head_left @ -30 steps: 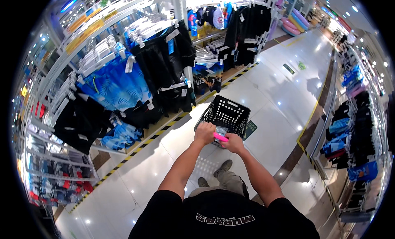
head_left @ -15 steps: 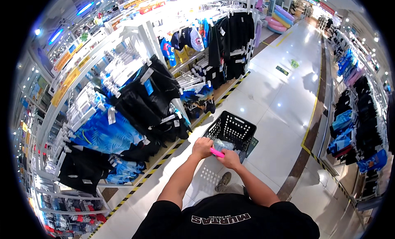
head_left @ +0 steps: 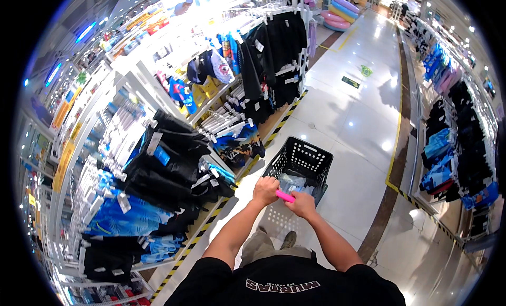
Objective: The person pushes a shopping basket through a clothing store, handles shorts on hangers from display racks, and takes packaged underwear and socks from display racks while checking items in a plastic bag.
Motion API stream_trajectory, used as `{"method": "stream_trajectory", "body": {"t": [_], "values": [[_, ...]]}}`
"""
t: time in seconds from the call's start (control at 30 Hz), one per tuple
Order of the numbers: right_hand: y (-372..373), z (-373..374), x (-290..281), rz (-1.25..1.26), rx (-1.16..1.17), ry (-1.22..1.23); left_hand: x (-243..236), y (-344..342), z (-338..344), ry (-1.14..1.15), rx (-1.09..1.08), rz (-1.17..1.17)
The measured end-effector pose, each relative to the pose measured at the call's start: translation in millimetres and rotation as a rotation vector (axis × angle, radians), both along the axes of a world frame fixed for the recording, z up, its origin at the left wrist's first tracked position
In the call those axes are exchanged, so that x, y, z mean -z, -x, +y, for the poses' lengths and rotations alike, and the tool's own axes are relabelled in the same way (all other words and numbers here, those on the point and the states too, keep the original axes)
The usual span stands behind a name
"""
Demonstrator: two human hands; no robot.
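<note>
Left hand [head_left: 266, 191] and right hand [head_left: 303, 205] both curled closed around pink handle [head_left: 285, 196], below centre of frame; black basket [head_left: 319, 166] right of centre, pale items [head_left: 291, 181] inside; blue shorts [head_left: 126, 216] hang lower left

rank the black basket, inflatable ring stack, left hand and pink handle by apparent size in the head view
1. Black basket
2. Inflatable ring stack, though farther off
3. Left hand
4. Pink handle, partly covered

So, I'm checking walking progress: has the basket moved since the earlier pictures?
Yes: the black basket has moved forward relative to the patterned shorts hanging at left.
</note>
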State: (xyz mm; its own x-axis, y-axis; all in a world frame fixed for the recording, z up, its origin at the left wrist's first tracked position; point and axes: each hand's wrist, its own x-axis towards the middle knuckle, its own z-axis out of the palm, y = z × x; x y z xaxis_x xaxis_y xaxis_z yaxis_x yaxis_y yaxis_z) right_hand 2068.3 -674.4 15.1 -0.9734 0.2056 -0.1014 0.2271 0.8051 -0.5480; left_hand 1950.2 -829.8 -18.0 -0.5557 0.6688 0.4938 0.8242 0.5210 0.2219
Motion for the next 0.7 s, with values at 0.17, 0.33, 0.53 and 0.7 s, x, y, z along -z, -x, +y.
{"method": "stream_trajectory", "body": {"t": [0.17, 0.33, 0.53, 0.7], "values": [[40, 37, -3, 0.007, 0.061, -0.068, 0, 43, 44, -0.07, 0.084, -0.023], [95, 42, 0, -0.035, 0.094, -0.238, 0, 81, 83, -0.055, 0.171, -0.11], [157, 66, -9, -0.049, 0.259, -0.412, -43, 147, 98, -0.07, 0.416, -0.534], [196, 99, -14, -0.108, 0.324, -0.462, -231, 185, 101, -0.724, 0.738, -0.696]]}}
